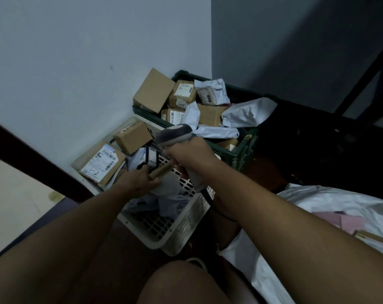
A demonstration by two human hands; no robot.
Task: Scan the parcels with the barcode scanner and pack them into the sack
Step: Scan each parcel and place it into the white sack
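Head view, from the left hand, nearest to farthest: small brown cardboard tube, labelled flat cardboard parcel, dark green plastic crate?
1. Small brown cardboard tube: held in the left hand.
2. Labelled flat cardboard parcel: just left, in the white basket.
3. Dark green plastic crate: beyond, by the wall.

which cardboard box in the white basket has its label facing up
The flat box at the basket's far left corner: its white barcode label faces up. The smaller box beside it shows only plain cardboard.

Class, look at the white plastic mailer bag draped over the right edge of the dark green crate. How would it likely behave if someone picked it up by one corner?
The white mailer bag is creased and slumps over the green crate rim, so it would probably hang floppy. It looks thin and flat, so likely light for its size. Its smooth plastic film may be somewhat slippery.
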